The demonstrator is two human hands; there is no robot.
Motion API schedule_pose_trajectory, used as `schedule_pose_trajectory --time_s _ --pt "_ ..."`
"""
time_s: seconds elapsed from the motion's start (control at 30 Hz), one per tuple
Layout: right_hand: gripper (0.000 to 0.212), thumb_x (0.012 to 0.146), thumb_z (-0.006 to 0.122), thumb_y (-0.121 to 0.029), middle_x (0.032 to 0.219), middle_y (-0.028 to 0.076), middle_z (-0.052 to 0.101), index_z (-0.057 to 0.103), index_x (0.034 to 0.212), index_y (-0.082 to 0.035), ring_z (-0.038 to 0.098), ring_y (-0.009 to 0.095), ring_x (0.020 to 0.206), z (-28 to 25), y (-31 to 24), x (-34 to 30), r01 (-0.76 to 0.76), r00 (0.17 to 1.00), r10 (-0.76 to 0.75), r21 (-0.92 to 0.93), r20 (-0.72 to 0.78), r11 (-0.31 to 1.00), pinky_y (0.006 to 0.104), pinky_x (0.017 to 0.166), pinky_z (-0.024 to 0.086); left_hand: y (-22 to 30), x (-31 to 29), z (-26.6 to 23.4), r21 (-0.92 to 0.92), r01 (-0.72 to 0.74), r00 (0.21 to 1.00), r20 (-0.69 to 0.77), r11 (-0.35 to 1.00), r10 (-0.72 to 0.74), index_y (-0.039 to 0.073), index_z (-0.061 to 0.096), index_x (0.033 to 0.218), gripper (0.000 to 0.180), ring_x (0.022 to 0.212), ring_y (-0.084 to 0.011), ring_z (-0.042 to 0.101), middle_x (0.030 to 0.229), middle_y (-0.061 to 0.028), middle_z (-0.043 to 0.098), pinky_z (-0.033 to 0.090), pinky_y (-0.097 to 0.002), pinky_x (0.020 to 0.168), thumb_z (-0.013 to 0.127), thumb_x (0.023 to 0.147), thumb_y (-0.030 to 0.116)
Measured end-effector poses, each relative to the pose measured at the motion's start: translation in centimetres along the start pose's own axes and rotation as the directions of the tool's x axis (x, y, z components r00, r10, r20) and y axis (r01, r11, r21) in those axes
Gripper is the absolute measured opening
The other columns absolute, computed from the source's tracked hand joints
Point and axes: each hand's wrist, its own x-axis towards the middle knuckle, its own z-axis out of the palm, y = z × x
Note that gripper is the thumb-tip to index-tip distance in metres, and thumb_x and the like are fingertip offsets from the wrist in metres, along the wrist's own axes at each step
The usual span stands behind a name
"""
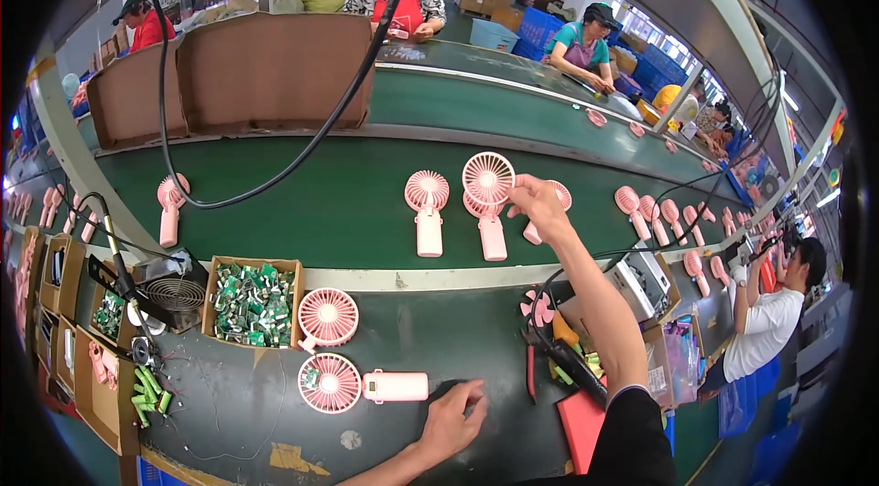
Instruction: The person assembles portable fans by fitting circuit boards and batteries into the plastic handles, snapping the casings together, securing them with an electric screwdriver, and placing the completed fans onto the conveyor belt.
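My right hand (540, 204) reaches over the green conveyor belt, its fingers closed on the edge of a round pink fan grille (488, 178). The grille overlaps the head of a pink handheld fan (492, 239) lying on the belt. Left of it lies another pink fan (428, 211); one more is partly hidden behind my right hand. My left hand (453, 419) rests low over the dark bench, fingers apart and holding nothing. Beside it lies a pink fan handle (396, 386), next to a round fan head (330, 383) with a small green circuit board on it.
A carton of green circuit boards (255, 303) stands at the left, with green battery cells (149, 393) nearby. A corded black tool (579, 367) and a red box (581, 426) flank my right forearm. A black cable (316, 152) hangs across the view. Co-workers sit beyond the belt and at right.
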Motion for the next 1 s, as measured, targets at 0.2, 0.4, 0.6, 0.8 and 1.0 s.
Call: schedule_pose_trajectory --time_s 0.2,0.4,0.6,0.8,1.0 --pt "0.019 0.089 0.059 -0.013 0.083 0.005 0.064 0.062 0.1 0.002 0.061 0.011 0.069 1.5 -2.0 -7.5 -0.025 0.985 -0.021 0.26 0.171 0.965 0.0249 0.065 0.05 0.3 -0.2 -0.1 0.003 -0.021 1.0 0.007 1.0 0.021 -0.002 0.06 0.111 0.029 0.075 -0.0203 0.068 0.084 -0.0122 0.068 0.054 -0.0304 0.068 0.063 0.083 0.002" --pt "0.017 0.093 0.061 -0.013 0.092 0.006 0.066 0.061 0.102 0.001 0.062 0.013 0.079 1.9 -3.0 -12.8 -0.005 0.99 -0.043 0.339 0.134 0.941 0.0289 0.064 0.051 0.4 -0.4 0.2 -0.005 -0.027 1.0 0.011 1.0 0.027 -0.002 0.059 0.111 0.029 0.073 -0.0237 0.067 0.084 -0.0133 0.066 0.054 -0.0334 0.069 0.064 0.083 0.003" --pt "0.022 0.092 0.06 -0.016 0.097 0.009 0.066 0.061 0.106 0.001 0.064 0.014 0.072 1.7 -1.1 -17.3 -0.049 0.997 0.017 0.412 0.081 0.91 0.0257 0.059 0.052 -0.3 0.0 0.6 -0.011 0.003 0.999 -0.046 1.0 -0.004 -0.001 0.061 0.109 0.025 0.07 -0.0131 0.063 0.078 -0.0067 0.067 0.052 -0.0278 0.064 0.066 0.086 0.008" --pt "0.019 0.091 0.061 -0.015 0.082 0.007 0.068 0.061 0.103 0.001 0.064 0.011 0.065 3.1 2.4 -27.0 -0.26 0.965 0.243 0.496 0.1 0.829 0.02 0.052 0.048 0.4 0.5 0.0 -0.498 0.128 0.989 -0.006 0.858 -0.151 -0.003 0.037 0.137 0.05 0.065 -0.0156 0.06 0.087 -0.0119 0.062 0.051 -0.0256 0.051 0.05 0.099 0.027" --pt "0.02 0.092 0.062 -0.017 0.078 0.004 0.066 0.061 0.102 0.001 0.062 0.008 0.06 5.3 3.6 -32.5 -0.377 0.925 0.353 0.472 0.142 0.797 0.0195 0.048 0.044 1.0 0.0 0.4 -0.331 0.296 0.954 0.155 0.896 -0.257 0.0 0.05 0.127 0.047 0.064 -0.0064 0.058 0.094 -0.0061 0.065 0.045 -0.0188 0.045 0.068 0.085 0.01"
